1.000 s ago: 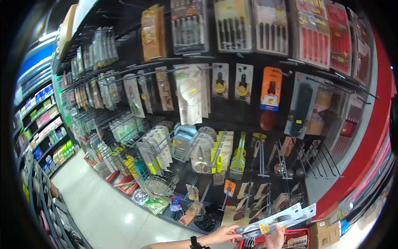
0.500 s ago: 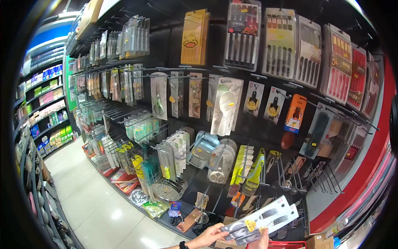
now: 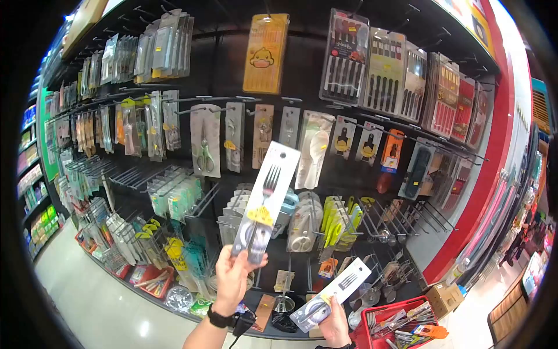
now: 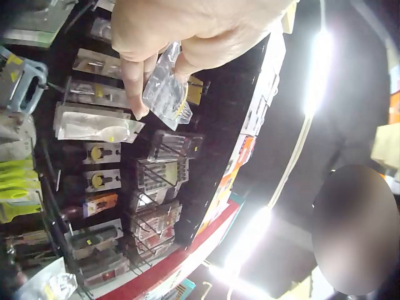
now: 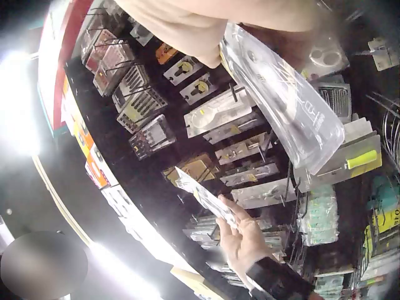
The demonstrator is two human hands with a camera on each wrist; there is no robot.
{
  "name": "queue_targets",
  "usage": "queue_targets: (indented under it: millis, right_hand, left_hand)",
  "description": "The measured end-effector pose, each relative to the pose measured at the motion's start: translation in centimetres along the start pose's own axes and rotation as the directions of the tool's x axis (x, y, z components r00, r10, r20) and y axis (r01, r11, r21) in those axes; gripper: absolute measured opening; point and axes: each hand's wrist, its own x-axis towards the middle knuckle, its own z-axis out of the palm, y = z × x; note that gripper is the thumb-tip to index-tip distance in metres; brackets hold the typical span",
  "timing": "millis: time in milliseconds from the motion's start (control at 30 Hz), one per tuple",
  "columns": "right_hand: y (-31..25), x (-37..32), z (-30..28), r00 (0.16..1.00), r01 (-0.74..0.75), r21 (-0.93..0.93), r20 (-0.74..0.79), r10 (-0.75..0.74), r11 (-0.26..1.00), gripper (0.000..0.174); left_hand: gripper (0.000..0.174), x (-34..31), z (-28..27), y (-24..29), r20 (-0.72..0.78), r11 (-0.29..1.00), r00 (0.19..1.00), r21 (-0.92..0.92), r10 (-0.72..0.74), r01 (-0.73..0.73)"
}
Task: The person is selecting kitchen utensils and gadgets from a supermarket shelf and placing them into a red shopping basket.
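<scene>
My left hand (image 3: 233, 282) is raised before the rack, gripping the lower end of a packaged fork (image 3: 268, 195) on a white card, tilted slightly right. Lower and to the right, my right hand (image 3: 335, 324) pinches a second packaged fork (image 3: 343, 286) of the same look, slanting up to the right. In the right wrist view that pack's clear plastic (image 5: 290, 103) sticks out below the hand, and the left hand (image 5: 244, 240) with its card shows farther off. The left wrist view has the left fingers (image 4: 132, 87) around the clear wrapping.
A red basket (image 3: 362, 331) holding several packaged utensils stands at the lower right, beside a cardboard box (image 3: 444, 299). Ahead is a black rack with hooks carrying scissors (image 3: 205, 148), a white spoon pack (image 3: 315, 148) and a yellow duck-print pack (image 3: 265, 55). Pale floor tiles (image 3: 110, 291) lie left.
Both packs were together low in front, held between the two hands. Now they are apart: the left hand has lifted one up and left, while the right keeps the other low.
</scene>
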Motion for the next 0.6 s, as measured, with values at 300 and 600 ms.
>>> queue_targets:
  millis: [300, 600]
  right_hand:
    - [0.6, -1.4, 1.1, 0.994, 0.096, -0.017, -0.046, -0.096, 0.995, 0.037]
    - [0.3, 0.9, 1.7, 0.995, 0.094, 0.066, -0.024, -0.092, 0.993, 0.037]
  left_hand:
    - [0.013, 6.6, 2.4, 1.5, 0.097, 0.998, 0.994, -0.043, 0.056, -0.052]
    - [0.013, 5.4, 3.7, 1.8, -0.027, 0.996, 0.997, -0.049, 0.073, -0.074]
